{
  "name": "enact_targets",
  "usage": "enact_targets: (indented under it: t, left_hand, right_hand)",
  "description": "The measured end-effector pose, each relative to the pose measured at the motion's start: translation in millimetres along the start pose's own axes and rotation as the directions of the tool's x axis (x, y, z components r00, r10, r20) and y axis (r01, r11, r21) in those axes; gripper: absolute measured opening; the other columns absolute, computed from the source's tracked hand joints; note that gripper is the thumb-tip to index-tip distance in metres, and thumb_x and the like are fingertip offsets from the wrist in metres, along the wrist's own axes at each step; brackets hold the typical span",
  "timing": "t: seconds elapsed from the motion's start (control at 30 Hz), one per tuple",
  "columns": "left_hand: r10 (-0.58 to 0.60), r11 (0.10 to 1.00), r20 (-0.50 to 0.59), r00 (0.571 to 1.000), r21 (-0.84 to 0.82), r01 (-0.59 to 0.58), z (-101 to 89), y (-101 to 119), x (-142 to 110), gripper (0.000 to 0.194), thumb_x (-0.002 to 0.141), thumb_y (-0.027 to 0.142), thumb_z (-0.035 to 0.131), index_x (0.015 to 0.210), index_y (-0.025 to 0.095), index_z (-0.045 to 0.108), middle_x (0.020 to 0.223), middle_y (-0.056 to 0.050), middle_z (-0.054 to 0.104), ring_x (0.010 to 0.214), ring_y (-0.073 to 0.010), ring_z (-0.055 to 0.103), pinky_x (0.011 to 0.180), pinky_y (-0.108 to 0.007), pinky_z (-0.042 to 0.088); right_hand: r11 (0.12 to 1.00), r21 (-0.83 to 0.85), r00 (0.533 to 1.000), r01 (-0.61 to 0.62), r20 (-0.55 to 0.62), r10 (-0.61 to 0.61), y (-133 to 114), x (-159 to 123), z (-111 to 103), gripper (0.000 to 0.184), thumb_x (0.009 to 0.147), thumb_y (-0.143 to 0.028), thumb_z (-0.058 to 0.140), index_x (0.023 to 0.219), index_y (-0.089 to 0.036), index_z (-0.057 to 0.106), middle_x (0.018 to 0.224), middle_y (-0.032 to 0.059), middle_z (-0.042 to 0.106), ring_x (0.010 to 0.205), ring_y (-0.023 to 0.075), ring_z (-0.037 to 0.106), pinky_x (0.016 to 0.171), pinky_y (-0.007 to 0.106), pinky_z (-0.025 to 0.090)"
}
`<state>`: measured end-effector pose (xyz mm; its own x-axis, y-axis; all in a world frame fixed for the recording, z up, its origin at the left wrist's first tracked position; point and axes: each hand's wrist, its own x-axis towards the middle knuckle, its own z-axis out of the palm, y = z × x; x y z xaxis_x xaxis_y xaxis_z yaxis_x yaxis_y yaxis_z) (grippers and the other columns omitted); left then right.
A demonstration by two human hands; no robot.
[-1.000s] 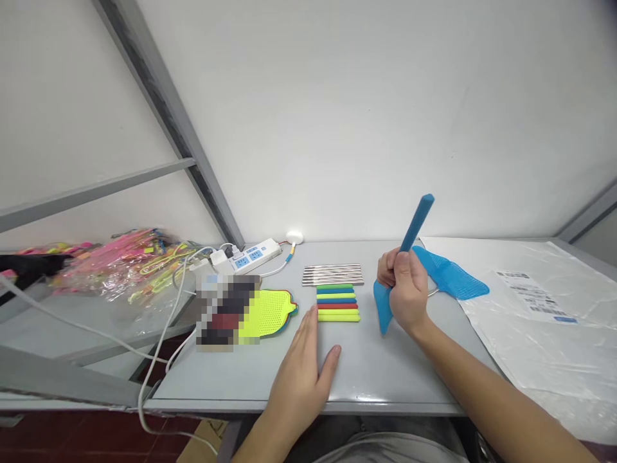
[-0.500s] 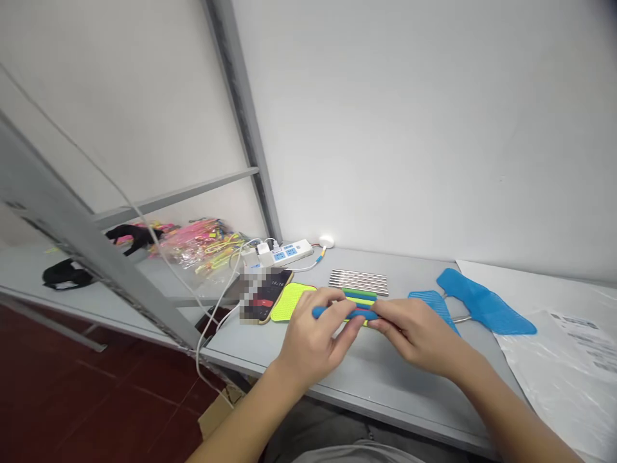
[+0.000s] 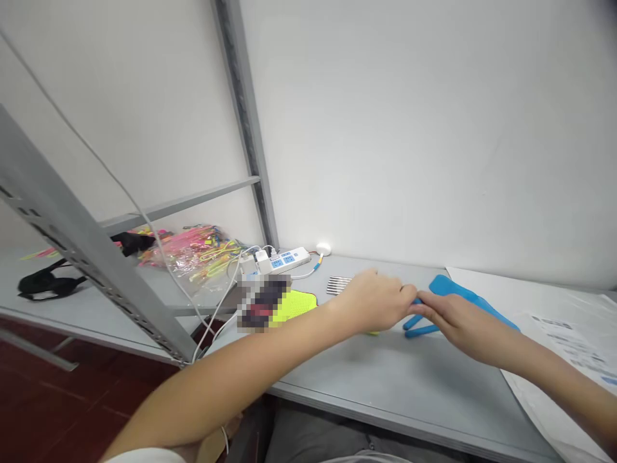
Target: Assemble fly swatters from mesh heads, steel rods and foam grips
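My left hand (image 3: 380, 301) is closed in a fist above the table, with a small end of a blue tube (image 3: 417, 301) showing at its right side. My right hand (image 3: 456, 318) meets it there, thumb and fingers pinched on the same tube; most of the tube is hidden. Below and behind the right hand lie narrow blue strips (image 3: 420, 330) and a flat blue ribbed piece (image 3: 475, 299). Several thin metal rods (image 3: 336, 285) lie behind my left hand, partly covered by it. A yellow-green mesh pad (image 3: 299, 303) rests left of them, beyond my left forearm.
A phone (image 3: 265, 302), partly blurred out, lies beside the pad. Behind it are a white power strip (image 3: 289, 258) with cables and a bag of colourful strips (image 3: 197, 247). A grey metal post (image 3: 87, 257) stands left. White plastic packaging (image 3: 569, 341) covers the table's right.
Both hands have moved right, and my left arm now reaches across the table. The left fingers have gone from pinching the blue tube to a fist around it.
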<state>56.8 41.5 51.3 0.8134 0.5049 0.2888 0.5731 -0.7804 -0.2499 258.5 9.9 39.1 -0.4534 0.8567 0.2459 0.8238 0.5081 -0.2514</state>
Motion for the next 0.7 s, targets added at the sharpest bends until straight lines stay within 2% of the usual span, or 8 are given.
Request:
enact_targets:
  t: [0.07, 0.13, 0.23, 0.33, 0.4, 0.57, 0.7]
  left_hand:
    - [-0.007, 0.997, 0.137, 0.991, -0.075, 0.017, 8.9, 1, -11, 0.041, 0.101, 0.047, 0.033, 0.103, 0.014, 0.058, 0.08, -0.009, 0.07, 0.073, -0.0263, 0.069, 0.06, -0.034, 0.048]
    - [-0.023, 0.993, 0.193, 0.981, -0.106, 0.044, 11.7, 2, -23, 0.039, 0.1, 0.048, 0.035, 0.102, 0.015, 0.057, 0.073, -0.007, 0.07, 0.066, -0.0258, 0.069, 0.053, -0.032, 0.046]
    - [-0.062, 0.985, 0.254, 0.965, -0.142, 0.101, 3.5, 3, -35, 0.038, 0.101, 0.047, 0.035, 0.099, 0.016, 0.056, 0.067, -0.006, 0.068, 0.059, -0.0252, 0.068, 0.049, -0.03, 0.042]
    - [-0.091, 0.956, 0.342, 0.935, -0.233, 0.178, -11.5, 2, -41, 0.039, 0.101, 0.047, 0.031, 0.097, 0.018, 0.057, 0.073, -0.008, 0.07, 0.064, -0.0262, 0.069, 0.049, -0.029, 0.04]
    - [-0.086, 0.924, 0.385, 0.919, -0.315, 0.219, -19.1, 1, -43, 0.041, 0.101, 0.047, 0.03, 0.095, 0.018, 0.059, 0.078, -0.009, 0.071, 0.067, -0.0257, 0.068, 0.05, -0.029, 0.039]
    - [-0.006, 0.774, 0.48, 0.877, -0.553, 0.308, -19.0, -1, -45, 0.037, 0.1, 0.039, 0.031, 0.082, 0.021, 0.058, 0.072, -0.003, 0.064, 0.061, -0.0184, 0.06, 0.051, -0.026, 0.035]
    - [0.103, 0.58, 0.527, 0.844, -0.721, 0.38, -10.6, -1, -47, 0.041, 0.1, 0.04, 0.029, 0.067, 0.021, 0.044, 0.061, 0.002, 0.049, 0.055, -0.0143, 0.047, 0.053, -0.025, 0.033]
  right_hand:
    - [0.994, -0.093, 0.993, 0.052, 0.111, -0.041, 1, -4, 7, 0.036, 0.101, -0.043, 0.032, 0.078, -0.024, 0.051, 0.053, -0.0019, 0.052, 0.046, 0.0157, 0.049, 0.046, 0.027, 0.027]
    - [0.977, -0.186, 0.98, 0.1, 0.186, -0.065, -2, -5, 14, 0.033, 0.102, -0.038, 0.032, 0.076, -0.024, 0.046, 0.051, -0.0017, 0.05, 0.046, 0.0159, 0.047, 0.046, 0.028, 0.022]
    - [0.938, -0.301, 0.971, 0.17, 0.211, -0.109, -9, -2, 18, 0.029, 0.101, -0.029, 0.034, 0.073, -0.024, 0.041, 0.048, -0.0032, 0.047, 0.042, 0.0146, 0.041, 0.047, 0.029, 0.016]
    - [0.906, -0.343, 0.961, 0.247, 0.205, -0.184, -15, 1, 17, 0.025, 0.098, -0.019, 0.038, 0.073, -0.023, 0.041, 0.051, -0.0035, 0.052, 0.04, 0.013, 0.04, 0.048, 0.029, 0.014]
    - [0.89, -0.349, 0.952, 0.294, 0.19, -0.24, -16, 0, 16, 0.022, 0.097, -0.018, 0.041, 0.075, -0.023, 0.042, 0.054, -0.0029, 0.056, 0.041, 0.0129, 0.043, 0.048, 0.03, 0.012]
    - [0.854, -0.342, 0.919, 0.393, 0.17, -0.356, -15, -6, 20, 0.018, 0.096, -0.018, 0.045, 0.079, -0.022, 0.046, 0.06, -0.0021, 0.06, 0.045, 0.0138, 0.051, 0.048, 0.03, 0.012]
    - [0.803, -0.383, 0.889, 0.458, 0.175, -0.423, -15, -9, 25, 0.019, 0.097, -0.023, 0.047, 0.078, -0.021, 0.048, 0.062, -0.0009, 0.059, 0.049, 0.0158, 0.052, 0.049, 0.031, 0.016]
